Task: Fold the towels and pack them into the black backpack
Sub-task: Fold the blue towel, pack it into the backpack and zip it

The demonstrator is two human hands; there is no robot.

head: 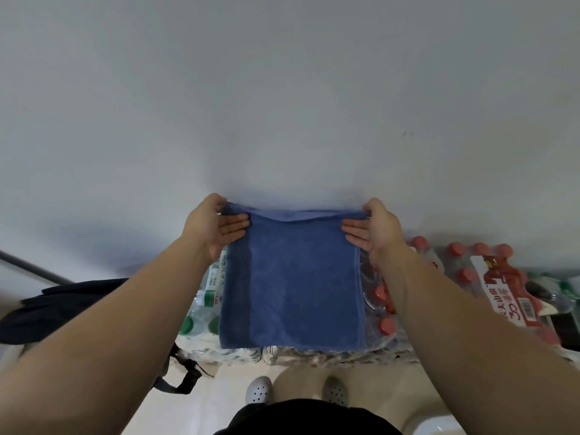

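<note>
Folding step. Left hand (213, 226) and right hand (375, 229) each pinch a top corner of the blue towel (292, 277), which hangs between them, apparently doubled. Next: bring the corners together. The black backpack (62, 306) lies below the left hand.

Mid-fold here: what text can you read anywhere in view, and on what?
"30": red label on the red-capped bottle pack; Chinese characters beside it too blurred to read.
"12 x": white label on the green-capped bottle pack; the rest is blurred.
No text shows on the towel or the backpack.
</note>
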